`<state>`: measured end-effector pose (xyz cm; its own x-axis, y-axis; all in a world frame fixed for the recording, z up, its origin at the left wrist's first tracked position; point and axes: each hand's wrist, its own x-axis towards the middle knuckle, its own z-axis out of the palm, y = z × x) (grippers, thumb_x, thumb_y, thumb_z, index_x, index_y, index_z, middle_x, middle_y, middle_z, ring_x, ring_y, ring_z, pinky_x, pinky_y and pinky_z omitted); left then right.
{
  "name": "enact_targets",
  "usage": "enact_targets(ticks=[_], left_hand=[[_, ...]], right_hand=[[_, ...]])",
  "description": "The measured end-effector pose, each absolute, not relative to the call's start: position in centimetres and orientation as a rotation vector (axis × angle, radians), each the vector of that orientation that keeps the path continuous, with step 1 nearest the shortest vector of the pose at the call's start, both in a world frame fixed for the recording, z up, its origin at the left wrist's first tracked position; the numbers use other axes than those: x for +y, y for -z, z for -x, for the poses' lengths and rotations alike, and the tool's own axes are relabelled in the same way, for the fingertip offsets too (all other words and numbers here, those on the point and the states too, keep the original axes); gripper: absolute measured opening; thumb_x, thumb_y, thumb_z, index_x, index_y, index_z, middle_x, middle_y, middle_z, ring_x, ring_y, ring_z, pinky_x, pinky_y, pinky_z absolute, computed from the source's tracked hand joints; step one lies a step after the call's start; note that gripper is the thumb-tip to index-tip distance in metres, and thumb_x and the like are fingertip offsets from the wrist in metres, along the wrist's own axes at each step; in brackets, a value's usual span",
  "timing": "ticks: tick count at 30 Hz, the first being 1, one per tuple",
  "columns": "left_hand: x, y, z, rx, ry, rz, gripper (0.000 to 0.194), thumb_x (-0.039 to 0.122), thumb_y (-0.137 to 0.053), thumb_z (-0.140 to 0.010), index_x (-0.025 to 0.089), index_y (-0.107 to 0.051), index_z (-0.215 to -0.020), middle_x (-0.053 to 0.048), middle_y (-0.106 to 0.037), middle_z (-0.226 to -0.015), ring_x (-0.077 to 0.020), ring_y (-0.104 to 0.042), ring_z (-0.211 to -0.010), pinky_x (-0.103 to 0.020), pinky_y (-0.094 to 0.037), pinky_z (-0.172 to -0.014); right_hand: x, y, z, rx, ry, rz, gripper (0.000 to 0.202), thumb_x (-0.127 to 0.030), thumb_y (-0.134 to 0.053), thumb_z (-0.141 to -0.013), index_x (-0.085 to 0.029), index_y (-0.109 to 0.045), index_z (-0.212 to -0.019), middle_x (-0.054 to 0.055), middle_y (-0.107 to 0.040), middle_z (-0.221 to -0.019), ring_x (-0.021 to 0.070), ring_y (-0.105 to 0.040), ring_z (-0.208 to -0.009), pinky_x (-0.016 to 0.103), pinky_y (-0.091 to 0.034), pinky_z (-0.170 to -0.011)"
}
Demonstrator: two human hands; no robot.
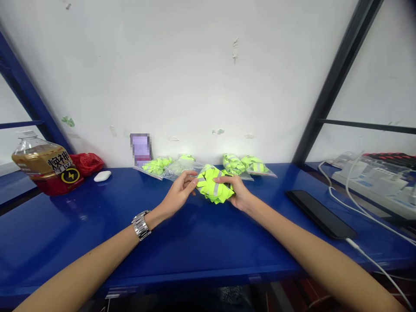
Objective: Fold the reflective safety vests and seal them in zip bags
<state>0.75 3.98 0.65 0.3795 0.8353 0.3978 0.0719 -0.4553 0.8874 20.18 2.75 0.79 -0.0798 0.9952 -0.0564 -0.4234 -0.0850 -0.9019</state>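
A crumpled neon-yellow bundle with grey reflective strips (pixel 212 185) is held just above the blue table (pixel 182 247). My right hand (pixel 237 190) grips its right side, the thumb lying across the top. At its left edge is my left hand (pixel 182 190), thumb and fingers closed against the fabric. Behind the hands, similar yellow bundles in clear plastic bags lie along the wall: one on the left (pixel 157 165), one behind the left hand (pixel 186 158), and two on the right (pixel 233 164), (pixel 255 164).
On the left stand a large drink bottle (pixel 45 162), a red plastic bag (pixel 87 163) and a white earphone case (pixel 102 176). A blurred upright item (pixel 141 148) leans on the wall. Right: a black phone (pixel 320 213) with a white cable (pixel 380 268), and power strips (pixel 383 182).
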Motion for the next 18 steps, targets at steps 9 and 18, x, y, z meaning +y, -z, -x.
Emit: enact_targets(ticks=[9, 18], left_hand=[[3.7, -1.2, -0.5, 0.658, -1.043, -1.594, 0.038, 0.049, -0.066, -0.081, 0.017, -0.059, -0.101, -0.006, -0.057, -0.096, -0.0134, -0.052, -0.077, -0.025, -0.045, -0.062], [3.3, -0.6, -1.0, 0.883, -1.214, -2.093, 0.037, 0.051, -0.043, -0.094, 0.020, -0.038, -0.074, 0.005, -0.034, -0.063, -0.0103, -0.032, -0.057, -0.025, -0.028, -0.053]], right_hand=[[2.2, -1.1, -20.1, -0.885, -1.546, 0.813, 0.027, -0.016, -0.078, -0.054, -0.013, -0.069, -0.078, 0.009, -0.075, -0.086, 0.0267, -0.070, -0.076, 0.035, -0.057, -0.068], [1.7, -1.0, -18.9, -0.879, -1.458, 0.811, 0.022, -0.020, -0.079, -0.055, -0.015, -0.068, -0.073, 0.007, -0.073, -0.077, 0.0234, -0.068, -0.064, 0.032, -0.054, -0.055]])
